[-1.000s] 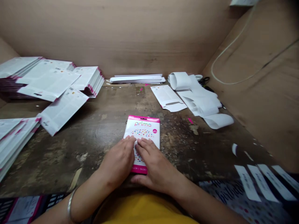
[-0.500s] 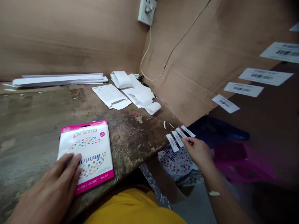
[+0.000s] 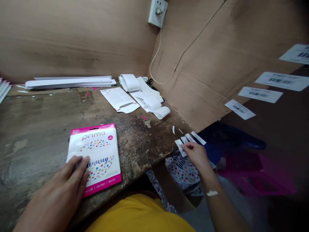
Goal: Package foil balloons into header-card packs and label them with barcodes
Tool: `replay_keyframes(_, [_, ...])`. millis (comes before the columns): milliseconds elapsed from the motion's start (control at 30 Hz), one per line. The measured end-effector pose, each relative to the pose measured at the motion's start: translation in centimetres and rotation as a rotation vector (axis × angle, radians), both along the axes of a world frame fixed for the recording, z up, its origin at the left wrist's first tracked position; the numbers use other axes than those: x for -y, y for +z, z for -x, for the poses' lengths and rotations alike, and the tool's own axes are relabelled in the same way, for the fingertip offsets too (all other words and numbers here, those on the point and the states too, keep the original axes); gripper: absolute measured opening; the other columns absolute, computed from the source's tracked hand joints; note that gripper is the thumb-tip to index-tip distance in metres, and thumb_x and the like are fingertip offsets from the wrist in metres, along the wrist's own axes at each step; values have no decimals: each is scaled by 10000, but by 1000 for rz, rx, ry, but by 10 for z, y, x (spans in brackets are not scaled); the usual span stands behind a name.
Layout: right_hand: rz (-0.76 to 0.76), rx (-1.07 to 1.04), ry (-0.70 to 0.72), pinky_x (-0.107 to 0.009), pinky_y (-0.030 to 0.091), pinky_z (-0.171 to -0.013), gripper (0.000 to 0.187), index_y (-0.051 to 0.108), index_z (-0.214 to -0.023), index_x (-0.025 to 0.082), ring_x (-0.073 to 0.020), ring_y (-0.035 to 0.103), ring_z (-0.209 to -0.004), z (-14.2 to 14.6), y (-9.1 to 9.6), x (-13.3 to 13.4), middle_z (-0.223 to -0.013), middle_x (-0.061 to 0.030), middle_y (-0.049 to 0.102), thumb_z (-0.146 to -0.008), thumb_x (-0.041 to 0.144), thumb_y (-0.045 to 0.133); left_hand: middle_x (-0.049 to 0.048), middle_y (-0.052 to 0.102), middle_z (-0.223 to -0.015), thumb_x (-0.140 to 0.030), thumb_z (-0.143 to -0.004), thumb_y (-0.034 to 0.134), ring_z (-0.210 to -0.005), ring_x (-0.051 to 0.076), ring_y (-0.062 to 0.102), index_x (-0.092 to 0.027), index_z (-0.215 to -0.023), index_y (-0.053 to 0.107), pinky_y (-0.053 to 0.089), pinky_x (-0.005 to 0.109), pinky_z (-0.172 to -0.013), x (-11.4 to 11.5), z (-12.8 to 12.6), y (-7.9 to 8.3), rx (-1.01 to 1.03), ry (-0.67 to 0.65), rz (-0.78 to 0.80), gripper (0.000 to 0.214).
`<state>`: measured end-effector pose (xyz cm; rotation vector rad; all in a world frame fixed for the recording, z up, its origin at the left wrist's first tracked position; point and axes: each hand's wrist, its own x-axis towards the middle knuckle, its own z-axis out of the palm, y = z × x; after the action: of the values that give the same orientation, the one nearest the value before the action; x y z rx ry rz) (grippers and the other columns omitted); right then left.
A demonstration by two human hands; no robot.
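My left hand (image 3: 60,187) lies flat with fingers stretched over the lower left of a balloon packet (image 3: 100,151). This white packet has pink bands, a "prima" logo and coloured dots, and other packets seem to lie under it. At the right edge of the table, my right hand (image 3: 196,158) has its thumb and finger closed at the leftmost barcode label (image 3: 179,143) of a short row. Three more labels stick to the edge beside it, including the far one (image 3: 198,138); the fingers partly cover the nearer ones.
On the table (image 3: 53,112) lie a stack of white sheets (image 3: 70,82), an opened white envelope (image 3: 120,99) and curled backing paper (image 3: 149,100). More barcode labels (image 3: 260,94) hang at right. Below the edge are a box with dotted packaging (image 3: 182,170) and a pink stool (image 3: 258,174).
My right hand has moved left along the label row, from the right-hand labels to the leftmost one. My left hand stays on the packet. The view has turned slightly left.
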<state>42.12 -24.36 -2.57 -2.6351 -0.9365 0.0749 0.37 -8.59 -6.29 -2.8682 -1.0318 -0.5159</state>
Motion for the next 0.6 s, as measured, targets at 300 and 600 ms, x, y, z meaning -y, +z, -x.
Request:
replay_keyframes(300, [-432, 66, 470, -386, 419, -881, 152, 669, -792, 276, -254, 598, -942, 91, 81, -45, -952, -34, 670, -799, 411, 601, 174, 609, -1208, -245, -924, 411, -1091, 302, 594, -90, -1197, 598, 501, 417, -899, 10, -13, 19, -93, 137, -47, 365])
replay_keyframes(600, [47, -630, 1116, -228, 373, -532, 177, 615, -713, 148, -121, 501, -579, 204, 37, -201, -634, 9, 587, -794, 296, 563, 73, 594, -1284, -268, -931, 434, -1199, 283, 512, -209, -1244, 564, 281, 573, -1068, 22, -5, 23, 42, 218, 152, 344])
